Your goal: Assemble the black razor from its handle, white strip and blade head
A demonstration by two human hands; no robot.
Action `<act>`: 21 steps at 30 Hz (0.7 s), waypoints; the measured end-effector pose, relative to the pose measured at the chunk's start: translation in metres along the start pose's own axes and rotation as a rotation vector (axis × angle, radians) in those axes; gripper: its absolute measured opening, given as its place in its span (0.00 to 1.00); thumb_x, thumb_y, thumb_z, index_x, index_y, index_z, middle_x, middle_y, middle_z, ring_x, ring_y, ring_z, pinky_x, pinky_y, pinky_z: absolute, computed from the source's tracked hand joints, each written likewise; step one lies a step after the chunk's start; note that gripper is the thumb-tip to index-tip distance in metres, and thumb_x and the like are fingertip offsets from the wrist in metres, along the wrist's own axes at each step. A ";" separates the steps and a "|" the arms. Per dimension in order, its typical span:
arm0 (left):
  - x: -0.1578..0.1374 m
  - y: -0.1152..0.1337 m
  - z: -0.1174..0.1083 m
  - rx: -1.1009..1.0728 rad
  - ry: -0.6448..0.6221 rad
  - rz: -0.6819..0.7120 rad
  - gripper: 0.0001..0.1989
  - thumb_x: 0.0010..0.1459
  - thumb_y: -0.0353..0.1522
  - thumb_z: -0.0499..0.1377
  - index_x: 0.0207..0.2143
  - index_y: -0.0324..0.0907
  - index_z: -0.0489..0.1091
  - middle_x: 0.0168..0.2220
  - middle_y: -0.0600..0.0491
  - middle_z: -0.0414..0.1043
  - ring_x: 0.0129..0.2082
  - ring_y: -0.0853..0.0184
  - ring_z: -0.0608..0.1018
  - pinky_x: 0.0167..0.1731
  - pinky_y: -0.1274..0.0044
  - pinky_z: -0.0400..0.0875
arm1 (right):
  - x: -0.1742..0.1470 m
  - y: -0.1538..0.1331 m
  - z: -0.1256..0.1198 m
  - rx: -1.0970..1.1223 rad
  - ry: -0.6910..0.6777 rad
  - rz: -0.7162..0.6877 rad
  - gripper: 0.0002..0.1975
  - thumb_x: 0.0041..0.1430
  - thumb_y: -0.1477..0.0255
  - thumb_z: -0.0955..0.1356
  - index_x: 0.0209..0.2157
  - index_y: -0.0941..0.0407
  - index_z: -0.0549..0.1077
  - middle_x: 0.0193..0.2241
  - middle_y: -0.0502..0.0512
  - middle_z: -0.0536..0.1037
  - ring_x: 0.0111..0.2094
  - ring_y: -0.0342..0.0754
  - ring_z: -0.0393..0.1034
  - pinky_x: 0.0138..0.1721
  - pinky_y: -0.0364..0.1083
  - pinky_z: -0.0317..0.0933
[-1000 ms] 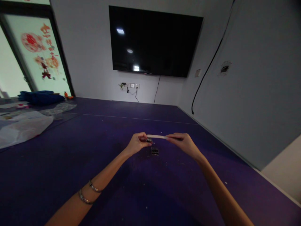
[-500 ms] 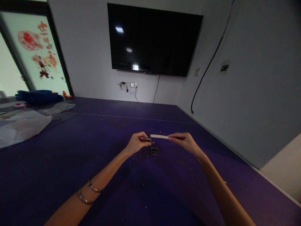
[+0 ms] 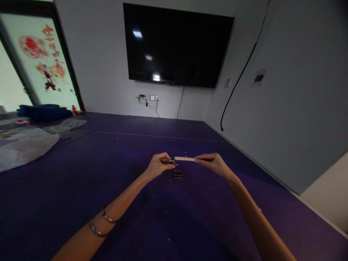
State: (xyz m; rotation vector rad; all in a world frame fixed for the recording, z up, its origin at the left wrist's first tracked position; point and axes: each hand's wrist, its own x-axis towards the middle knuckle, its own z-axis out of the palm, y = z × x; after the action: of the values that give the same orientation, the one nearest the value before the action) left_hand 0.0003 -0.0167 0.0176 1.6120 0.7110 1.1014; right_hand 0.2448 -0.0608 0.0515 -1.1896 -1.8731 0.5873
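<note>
Between the thumb and fingers of my left hand (image 3: 157, 167) is a small dark and silvery part (image 3: 171, 161), too small to make out its kind. My right hand (image 3: 213, 162) pinches one end of a pale flat stick (image 3: 185, 158) with a rounded tip. The stick lies nearly level, its free tip close beside the small part; whether they touch I cannot tell. Just below, a small dark boxy piece (image 3: 178, 174) rests on the purple surface (image 3: 163, 232).
Tiny pale crumbs dot the purple surface. At the left lie clear plastic sheeting (image 3: 29, 146) and dark blue cloth (image 3: 45, 112). A television (image 3: 179, 47) hangs on the far wall; a black cable (image 3: 239, 79) dangles along the right wall.
Both hands keep their grips and almost the same places. The stick's tip has shifted very slightly to the right and down.
</note>
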 end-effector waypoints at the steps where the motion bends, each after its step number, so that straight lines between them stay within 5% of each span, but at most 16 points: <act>1: 0.000 0.000 0.000 -0.001 -0.001 0.000 0.11 0.38 0.26 0.66 0.23 0.38 0.65 0.26 0.54 0.76 0.28 0.69 0.77 0.33 0.76 0.70 | 0.000 0.000 0.000 0.003 0.006 0.007 0.14 0.49 0.61 0.68 0.34 0.54 0.78 0.33 0.54 0.79 0.34 0.50 0.72 0.36 0.47 0.64; 21: 0.001 -0.006 0.000 0.040 -0.012 0.008 0.10 0.38 0.27 0.66 0.23 0.38 0.66 0.26 0.54 0.76 0.27 0.70 0.77 0.31 0.77 0.69 | 0.000 0.001 -0.003 -0.016 -0.029 0.004 0.15 0.50 0.61 0.67 0.34 0.55 0.78 0.33 0.55 0.79 0.36 0.50 0.72 0.37 0.47 0.64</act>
State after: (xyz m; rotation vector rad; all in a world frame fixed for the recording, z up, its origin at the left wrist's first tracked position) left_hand 0.0009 -0.0143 0.0121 1.6557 0.7233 1.0883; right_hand 0.2475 -0.0603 0.0526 -1.2019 -1.9038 0.5960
